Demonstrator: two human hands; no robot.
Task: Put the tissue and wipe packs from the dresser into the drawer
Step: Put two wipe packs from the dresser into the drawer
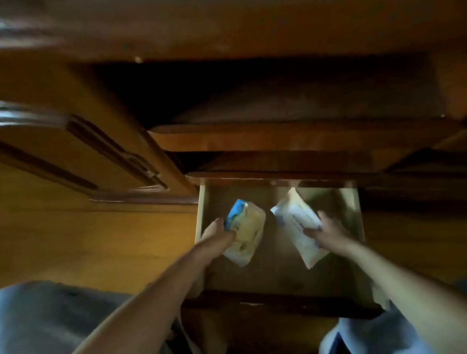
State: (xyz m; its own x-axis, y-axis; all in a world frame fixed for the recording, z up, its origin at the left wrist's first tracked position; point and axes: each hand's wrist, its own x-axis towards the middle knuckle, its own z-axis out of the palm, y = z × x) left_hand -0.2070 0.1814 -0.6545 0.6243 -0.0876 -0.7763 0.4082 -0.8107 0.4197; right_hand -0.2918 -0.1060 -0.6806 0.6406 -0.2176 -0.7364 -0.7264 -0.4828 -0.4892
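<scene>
Head view, lower centre of the frame: two packs hang over one open drawer [282, 272], the left hand [218, 234] gripping a blue-topped yellow pack [247, 233] and the right hand [329, 231] pinching a white pack [296, 222], below the dresser [267, 14] in the upper frame.

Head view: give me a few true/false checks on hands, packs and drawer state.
1. The drawer is pulled open. True.
2. The left hand holds nothing. False: it grips a pack with a blue end.
3. The right hand grips a white pack. True.
4. Both packs sit on the dresser top. False: both are held over the open drawer.
5. The two packs are stacked on each other. False: they are apart, side by side.
</scene>
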